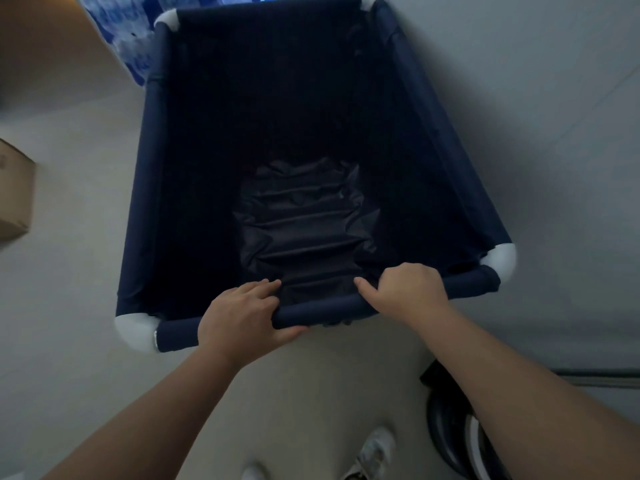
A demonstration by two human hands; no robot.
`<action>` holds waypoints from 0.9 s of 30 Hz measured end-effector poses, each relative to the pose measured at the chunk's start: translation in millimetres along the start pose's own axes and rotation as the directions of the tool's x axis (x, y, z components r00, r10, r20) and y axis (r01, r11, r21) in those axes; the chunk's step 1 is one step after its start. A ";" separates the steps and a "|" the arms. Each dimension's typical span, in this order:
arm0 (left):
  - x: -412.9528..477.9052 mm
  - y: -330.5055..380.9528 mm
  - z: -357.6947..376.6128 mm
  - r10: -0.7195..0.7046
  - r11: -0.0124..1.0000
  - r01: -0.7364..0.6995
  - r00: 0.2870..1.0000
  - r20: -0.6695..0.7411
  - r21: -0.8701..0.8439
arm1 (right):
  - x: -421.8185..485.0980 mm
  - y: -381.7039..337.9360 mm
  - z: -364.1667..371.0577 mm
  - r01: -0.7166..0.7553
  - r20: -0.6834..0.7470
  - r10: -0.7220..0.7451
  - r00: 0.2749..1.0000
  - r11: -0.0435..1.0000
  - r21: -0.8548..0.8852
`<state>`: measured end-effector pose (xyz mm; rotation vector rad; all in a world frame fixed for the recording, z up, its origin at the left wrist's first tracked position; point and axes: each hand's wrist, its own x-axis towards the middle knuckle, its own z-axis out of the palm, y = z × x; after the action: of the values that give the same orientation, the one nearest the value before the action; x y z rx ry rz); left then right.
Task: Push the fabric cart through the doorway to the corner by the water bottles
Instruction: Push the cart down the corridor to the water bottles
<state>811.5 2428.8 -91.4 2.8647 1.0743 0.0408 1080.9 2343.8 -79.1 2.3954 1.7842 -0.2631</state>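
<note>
The big dark blue fabric cart [311,150] sits on the pale floor [69,306] right in front of the person, and it looks empty inside, with only a wrinkly cloth bottom. Both hands hold the near top bar of the cart. The left hand [239,317] is wrapped around the bar, fingers over the top and thumb under it. The right hand [405,292] is wrapped on the same bar, a little way to the side, so the two hands are apart with a bit of bar between them. At the far end of the cart, the packs of water bottles [128,39] show in blue and white, just beside the cart's far left corner. A gray wall [554,98] runs close along the cart's right side. No doorway shows here, so I think the cart is already through it. The job looks almost done, because the cart is right up by the bottles and the wall. What is left may be only a small last push and then letting go. A brown box [14,195] sits off to the left, well apart from the cart.
</note>
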 end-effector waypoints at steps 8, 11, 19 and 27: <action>33.8 12.1 -1.5 -0.046 0.999 0.047 0.999 -0.028 0.025 | 34.9 28.0 -4.8 0.062 -0.030 -0.062 0.998 0.998 -0.005; 50.1 12.7 -0.1 -0.062 0.998 0.062 0.998 -0.020 0.029 | 51.2 38.5 -7.6 0.069 -0.037 -0.069 0.997 0.998 0.006; 100.2 17.5 -4.5 -0.158 0.982 0.158 0.987 0.013 -0.106 | 104.7 67.6 -14.7 0.034 -0.023 -0.035 0.999 0.999 -0.011; 132.4 22.4 -3.8 -0.299 0.939 0.276 0.949 -0.095 -0.206 | 145.0 87.2 -21.6 0.012 0.007 -0.012 1.000 1.000 -0.001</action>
<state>925.7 2499.3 -86.1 2.5374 1.4195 0.2912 1206.3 2459.0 -89.7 2.3806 1.7954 -0.2718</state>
